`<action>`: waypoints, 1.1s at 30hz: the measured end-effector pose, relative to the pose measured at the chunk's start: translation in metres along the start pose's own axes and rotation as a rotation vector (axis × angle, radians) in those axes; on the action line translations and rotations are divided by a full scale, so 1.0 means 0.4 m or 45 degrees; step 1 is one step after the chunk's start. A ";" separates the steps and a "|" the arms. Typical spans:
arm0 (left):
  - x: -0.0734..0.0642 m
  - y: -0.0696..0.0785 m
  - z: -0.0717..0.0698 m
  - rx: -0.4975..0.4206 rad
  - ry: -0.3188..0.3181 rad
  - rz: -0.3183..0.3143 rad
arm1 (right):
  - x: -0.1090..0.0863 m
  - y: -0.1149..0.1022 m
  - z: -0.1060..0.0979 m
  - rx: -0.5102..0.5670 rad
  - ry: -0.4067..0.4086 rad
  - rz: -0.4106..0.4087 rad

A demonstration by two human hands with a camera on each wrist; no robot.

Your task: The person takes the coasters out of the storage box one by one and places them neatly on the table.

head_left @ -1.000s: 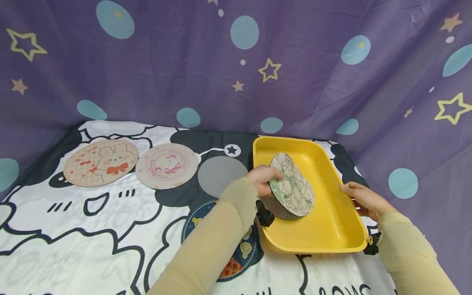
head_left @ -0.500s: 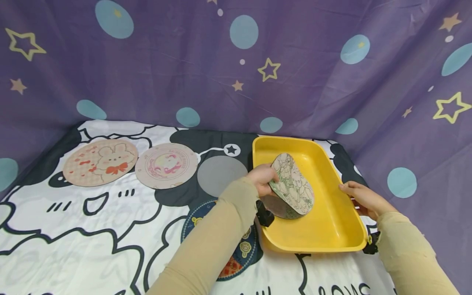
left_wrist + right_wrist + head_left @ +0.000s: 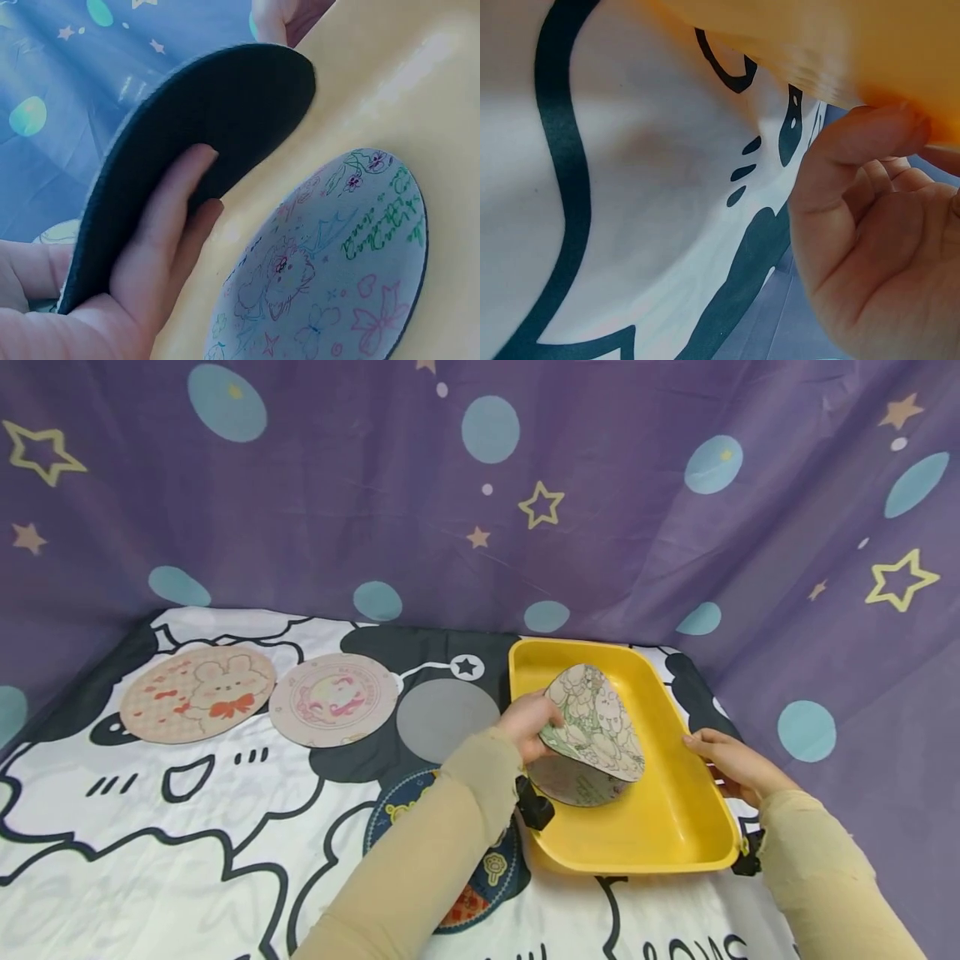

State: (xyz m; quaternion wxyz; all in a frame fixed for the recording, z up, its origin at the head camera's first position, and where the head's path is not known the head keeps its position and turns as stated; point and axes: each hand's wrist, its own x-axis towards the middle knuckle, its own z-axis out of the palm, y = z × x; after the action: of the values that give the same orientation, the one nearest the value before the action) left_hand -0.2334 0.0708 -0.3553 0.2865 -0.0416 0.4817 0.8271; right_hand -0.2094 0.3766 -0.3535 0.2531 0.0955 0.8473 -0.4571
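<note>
My left hand (image 3: 527, 725) grips the left edge of a round mouse pad (image 3: 597, 720) printed with pale cartoon animals on green. It is bent and raised at a tilt inside the yellow tray (image 3: 675, 831). In the left wrist view the fingers (image 3: 161, 206) lie along its black underside (image 3: 217, 112). Beneath it, another round pad (image 3: 322, 270) with coloured line drawings lies on the tray floor, partly covered in the head view. My right hand (image 3: 731, 766) pinches the tray's right rim between thumb and fingers; the right wrist view shows this hand (image 3: 885, 232) from below.
Left of the tray lie several round pads: a bunny one (image 3: 198, 693), a pink one (image 3: 333, 700), a plain grey one (image 3: 442, 718) and a dark blue one (image 3: 480, 893) partly under my left forearm. A purple curtain (image 3: 337, 493) hangs behind the patterned tablecloth (image 3: 150, 893).
The held mouse pad has turned and lifted slightly, showing more of its printed face and more of the pad below. My right hand stays on the tray rim. The head view shifts slightly.
</note>
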 end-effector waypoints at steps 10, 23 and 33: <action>-0.024 0.009 -0.005 -0.082 -0.009 -0.003 | 0.006 0.000 0.006 0.002 0.001 -0.009; -0.081 0.041 -0.033 -0.083 -0.061 0.046 | 0.008 0.017 -0.002 0.055 0.004 -0.031; -0.141 0.070 -0.077 -0.098 -0.097 0.130 | -0.002 0.023 -0.004 0.082 0.010 -0.059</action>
State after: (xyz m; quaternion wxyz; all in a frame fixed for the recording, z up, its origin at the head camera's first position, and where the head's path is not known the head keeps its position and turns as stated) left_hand -0.2072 0.0107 -0.3306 0.2603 0.0034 0.4400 0.8594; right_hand -0.2056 0.3829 -0.3590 0.2360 0.0856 0.8351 -0.4894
